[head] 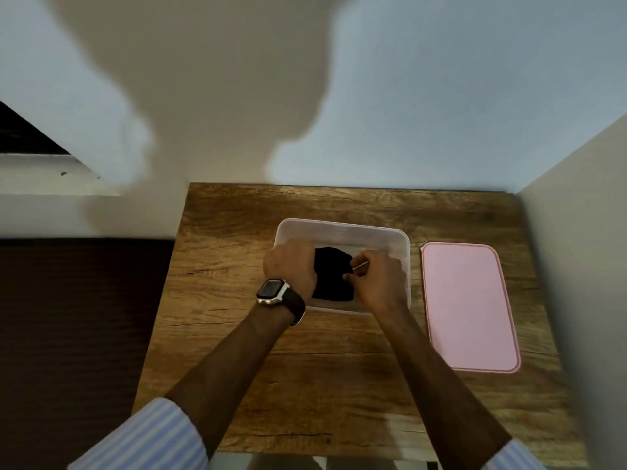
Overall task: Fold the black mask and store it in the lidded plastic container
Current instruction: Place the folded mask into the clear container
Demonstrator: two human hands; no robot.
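Head view, single entry:

- Table (237, 368): wood-grain top, bearing all items.
- Plastic container (342, 228): clear, open, at far centre of the table.
- Black mask (330, 273): folded, lying inside the container, between both hands.
- Left hand (290, 266): curled narrow over the mask's left edge, seemingly pressing it down; watch (271, 291) on wrist.
- Right hand (376, 279): fingers pinched narrow on a thin pale strand at the mask's right edge, probably an ear loop.
- Lid (468, 307): pink, flat on the table just right of the container, apart from it.
- Step advice: tuck the loop under the fold, flatten the mask below the rim, then release both hands before fetching the lid.
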